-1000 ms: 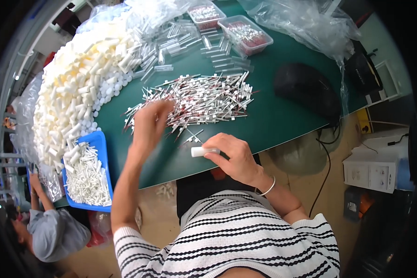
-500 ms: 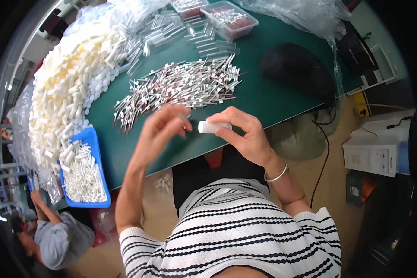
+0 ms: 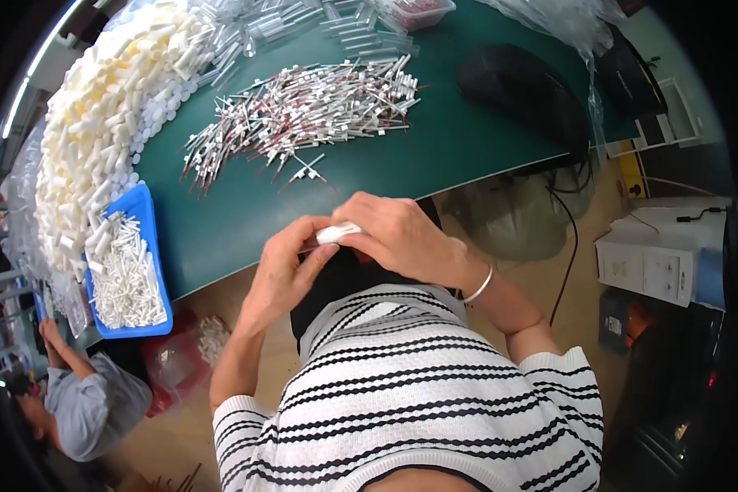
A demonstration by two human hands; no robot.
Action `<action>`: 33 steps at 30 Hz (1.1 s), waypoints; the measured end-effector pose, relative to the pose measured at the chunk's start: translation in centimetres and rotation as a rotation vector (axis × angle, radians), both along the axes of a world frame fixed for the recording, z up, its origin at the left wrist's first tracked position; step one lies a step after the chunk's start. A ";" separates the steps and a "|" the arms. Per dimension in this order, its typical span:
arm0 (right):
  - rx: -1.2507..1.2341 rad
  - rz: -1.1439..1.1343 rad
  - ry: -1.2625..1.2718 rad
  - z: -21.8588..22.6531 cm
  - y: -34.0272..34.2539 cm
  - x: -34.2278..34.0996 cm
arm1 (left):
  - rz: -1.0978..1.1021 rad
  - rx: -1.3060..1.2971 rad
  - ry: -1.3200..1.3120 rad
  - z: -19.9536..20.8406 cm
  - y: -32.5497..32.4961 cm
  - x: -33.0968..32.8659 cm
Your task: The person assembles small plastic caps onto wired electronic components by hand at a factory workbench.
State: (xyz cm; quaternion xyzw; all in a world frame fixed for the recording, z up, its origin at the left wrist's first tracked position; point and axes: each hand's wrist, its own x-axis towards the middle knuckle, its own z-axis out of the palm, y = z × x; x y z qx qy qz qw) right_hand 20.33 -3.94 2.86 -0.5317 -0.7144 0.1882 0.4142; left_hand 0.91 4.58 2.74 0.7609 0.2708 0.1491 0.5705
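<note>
White cylinder (image 3: 336, 233) is between my hands, in view at the near edge of the green tabletop (image 3: 213, 225); how high above it, can't tell. Left grip (image 3: 320, 235) has thumb and fingers pinched at its left end; a clear bit seems to show there, too small to sort out. From that side the cylinder lies to the right, long axis running roughly left to right, right end tipped slightly toward the far side. Right grip (image 3: 348, 221) pinches its right end and hides part of it. Both hands touch it, so neither is really nearer; the right covers more. Nothing blocks the gap between them. Around me, left to right: a co-worker (image 3: 102, 402) low at the far left, well apart; big heap of cream cylinders (image 3: 90, 148); blue tray (image 3: 150, 225) holding short white sticks (image 3: 131, 283); white round pieces (image 3: 149, 125) along the heap's right side; clear tubes (image 3: 275, 34) at the back; wide pile of thin sticks with reddish ends (image 3: 303, 107) beyond my hands, a few strays (image 3: 305, 170) lying between pile and fingers, apart from both; clear tub (image 3: 435, 11) cut by the top edge; dark bundle (image 3: 517, 98) on the right, clear of my right arm.
</note>
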 end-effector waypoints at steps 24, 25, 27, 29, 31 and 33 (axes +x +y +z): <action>-0.441 -0.227 0.865 -4.9 -7.2 -0.3 | -0.146 -0.644 0.022 -2.6 -3.4 1.3; -0.409 -0.338 0.962 -6.7 -7.6 -1.1 | -0.071 -0.612 -0.029 -4.4 -3.5 1.8; -0.422 -0.255 1.140 -9.5 -7.5 -3.3 | 0.106 -0.587 -0.101 -7.4 -4.3 3.3; -0.495 -0.244 1.334 -9.3 -7.1 -4.3 | 0.360 -0.613 -0.174 -7.9 -6.0 5.8; -0.463 -0.246 1.514 -8.8 -6.3 -5.0 | 0.340 -0.795 -0.082 -6.4 -6.0 6.6; -0.462 -0.287 1.602 -9.1 -6.2 -5.4 | 0.350 -0.817 -0.120 -6.5 -6.3 7.2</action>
